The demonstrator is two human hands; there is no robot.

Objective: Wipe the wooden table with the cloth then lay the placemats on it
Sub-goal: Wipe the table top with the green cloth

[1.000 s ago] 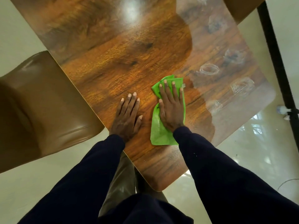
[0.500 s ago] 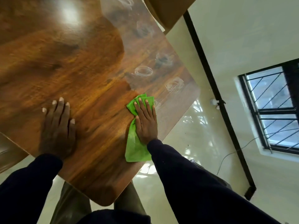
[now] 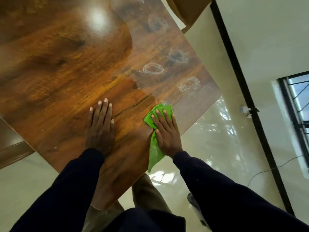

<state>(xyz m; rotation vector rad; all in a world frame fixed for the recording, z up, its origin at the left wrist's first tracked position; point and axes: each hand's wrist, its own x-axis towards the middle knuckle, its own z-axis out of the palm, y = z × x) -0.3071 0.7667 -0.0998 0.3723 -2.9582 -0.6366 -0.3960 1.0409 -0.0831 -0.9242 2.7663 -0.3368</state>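
Head view looks down on a glossy wooden surface [image 3: 66, 77] with the green cloth [image 3: 154, 144] near its right edge, close to the near corner; the right hand [image 3: 167, 131] lies flat on top of the cloth, fingers spread and pressing down rather than gripping; the left hand [image 3: 100, 128] rests open and flat on the bare wood to the left, holding nothing — it looks like a brace.

The cloth appears soft, light and limp — folded under the palm, with a loose tail trailing off the near edge over the floor [image 3: 217, 148]; I judge it will bunch or slide out if pushed by the fingertips alone, so a broad palm over the folded part is the sensible hold; the tail may need gathering in before a long stroke. The wood is shiny and probably slick, so the cloth should glide easily.

Farther right on the surface there are pale ring marks [image 3: 153, 69] and a hazy film; these seem the part yet to be wiped. Nothing stands on the wood in the way. A brown chair seat [image 3: 11, 148] sits at the left edge and another at the far right corner; no placemats are in sight, so I cannot tell where they wait. A window [image 3: 297, 111] shows at far right.
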